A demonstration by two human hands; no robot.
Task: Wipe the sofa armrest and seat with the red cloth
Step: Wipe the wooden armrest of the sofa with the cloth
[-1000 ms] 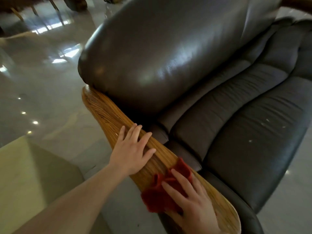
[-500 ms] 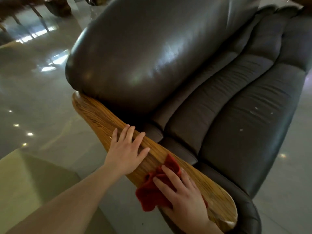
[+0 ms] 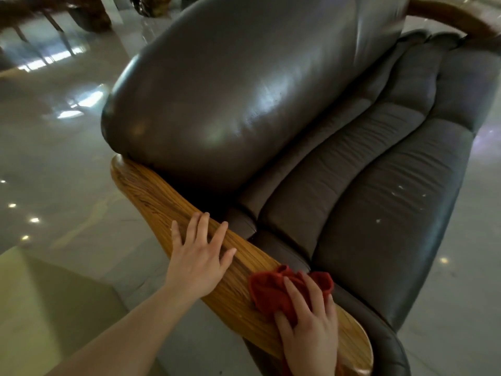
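Observation:
A dark leather sofa fills the view, with a shiny backrest (image 3: 230, 99) and a ribbed seat (image 3: 366, 213). Its wooden armrest (image 3: 151, 194) runs from the backrest down toward me. My left hand (image 3: 198, 259) lies flat on the armrest's middle, fingers spread, holding nothing. My right hand (image 3: 309, 327) presses the bunched red cloth (image 3: 271, 289) onto the armrest's near end, beside the seat edge. Part of the cloth is hidden under my fingers.
Glossy grey tiled floor (image 3: 54, 158) surrounds the sofa. A pale yellow-green surface (image 3: 32, 308) sits at the lower left. The sofa's other wooden armrest (image 3: 447, 14) shows at the top right. Dark furniture legs (image 3: 54, 20) stand far back left.
My right hand has slid the red cloth across the armrest toward the seat side. My left hand stays flat on the armrest.

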